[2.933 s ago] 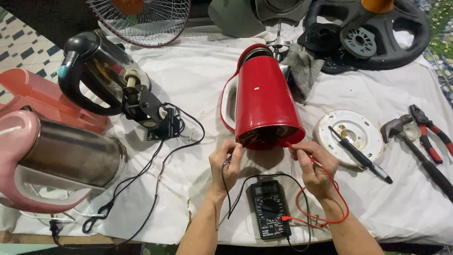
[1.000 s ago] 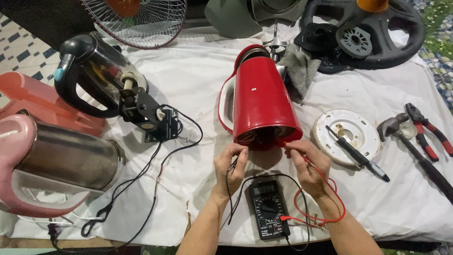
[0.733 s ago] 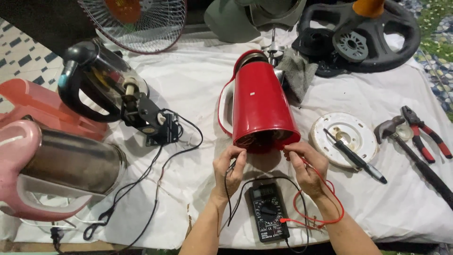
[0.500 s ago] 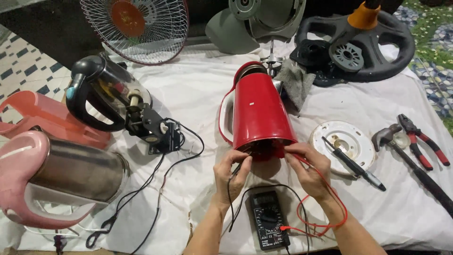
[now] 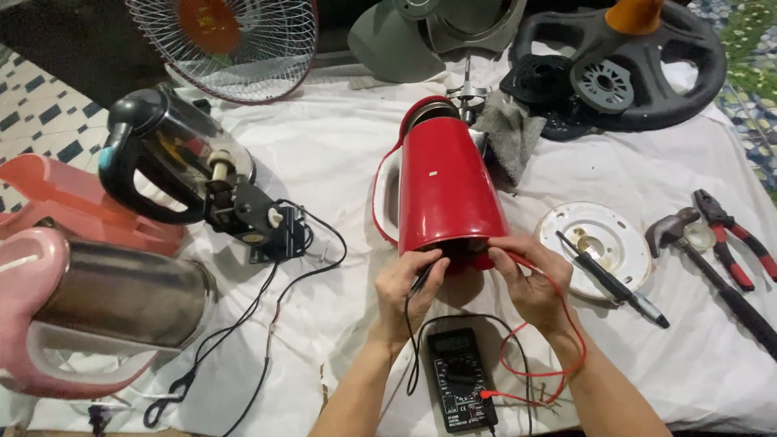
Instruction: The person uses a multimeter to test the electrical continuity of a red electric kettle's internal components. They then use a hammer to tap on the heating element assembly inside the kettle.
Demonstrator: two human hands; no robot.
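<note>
Hands (image 5: 409, 287) unmoved, probes at glossy red kettle (image 5: 443, 190)

Work surface: a table (image 5: 340, 154) covered with a creased white cloth (image 5: 688, 372), evenly lit. Beyond its left edge, tiled floor (image 5: 40, 121) in white and dark blue squares. At the far right corner, green patterned ground (image 5: 753, 57).
</note>
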